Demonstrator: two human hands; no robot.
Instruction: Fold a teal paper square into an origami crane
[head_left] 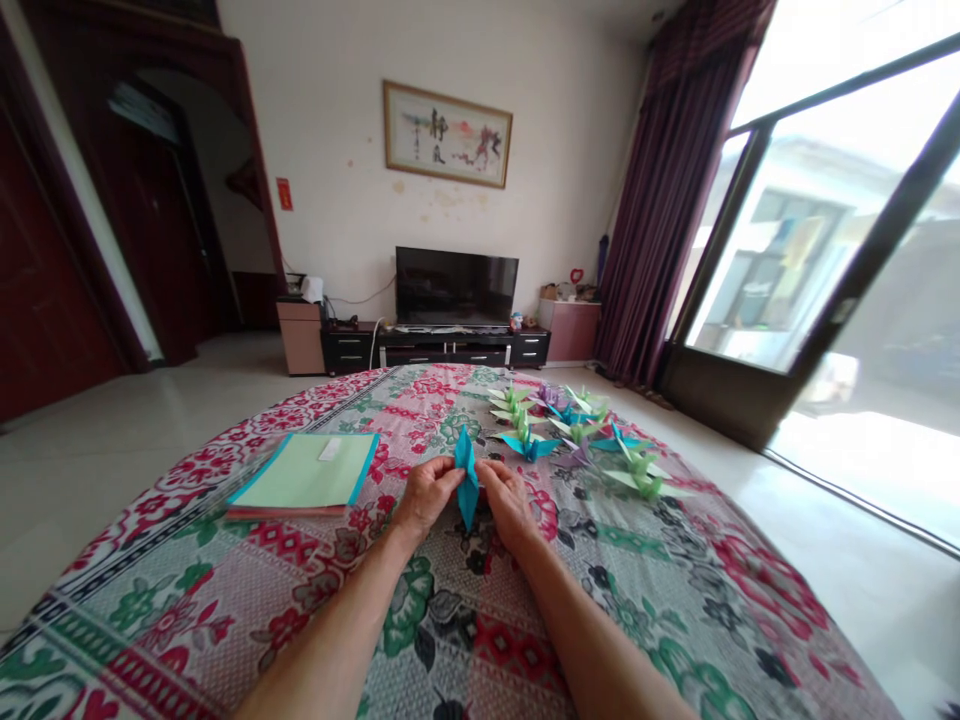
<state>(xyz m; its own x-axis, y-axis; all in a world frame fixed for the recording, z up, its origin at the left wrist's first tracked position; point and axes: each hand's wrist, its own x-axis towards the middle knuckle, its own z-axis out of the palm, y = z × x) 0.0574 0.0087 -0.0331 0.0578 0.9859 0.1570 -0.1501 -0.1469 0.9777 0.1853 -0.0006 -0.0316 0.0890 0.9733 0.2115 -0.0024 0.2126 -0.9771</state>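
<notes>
A half-folded teal paper piece [466, 478] stands upright between my two hands over the floral cloth. My left hand [425, 496] pinches its left side with closed fingers. My right hand [508, 497] grips its right side in the same way. Beyond my hands lie several finished paper cranes [577, 435] in teal, green, purple and white. A stack of coloured paper sheets [307, 473], pale green on top, lies to the left of my left hand.
The table [225, 590] is covered by a red, green and grey floral cloth. Across the tiled floor stands a TV [456, 286] on a low dark cabinet. Dark curtains and a large glass door fill the right side.
</notes>
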